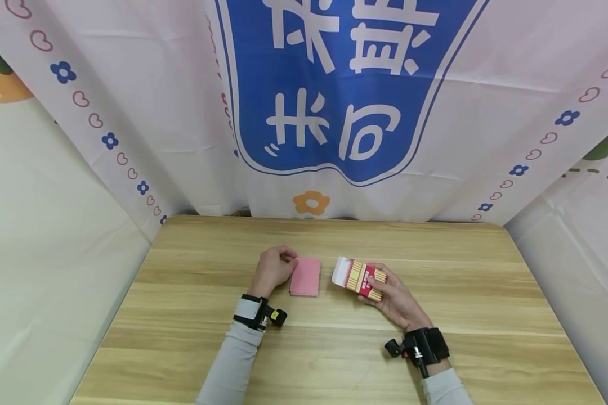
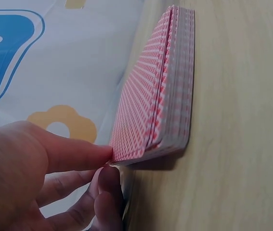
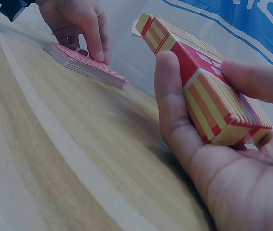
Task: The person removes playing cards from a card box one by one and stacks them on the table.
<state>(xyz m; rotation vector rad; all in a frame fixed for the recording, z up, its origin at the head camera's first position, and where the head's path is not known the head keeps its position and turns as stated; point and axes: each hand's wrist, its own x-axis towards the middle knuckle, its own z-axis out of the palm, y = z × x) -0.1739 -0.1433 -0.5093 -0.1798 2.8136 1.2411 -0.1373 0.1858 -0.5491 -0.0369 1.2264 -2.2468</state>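
Observation:
A deck of playing cards [image 1: 305,277] with a red-and-white patterned back lies on the wooden table, its layered edges showing in the left wrist view [image 2: 175,86]. My left hand [image 1: 275,270] pinches the deck at its left corner, thumb on the top face and fingertips curled at the side below. Off the table to the right, my right hand [image 1: 397,298] grips a striped yellow and red card box [image 1: 362,278], thumb across its front and fingers behind it. The box is tilted, and its white top flap [image 1: 341,271] stands open toward the deck. The box's inside is hidden.
The wooden table [image 1: 314,354] ends at a white cloth backdrop [image 1: 192,169] with a blue printed emblem. White cloth also hangs on the left and right sides. A strapped camera [image 1: 273,316] sits on the left wrist, another [image 1: 420,346] on the right.

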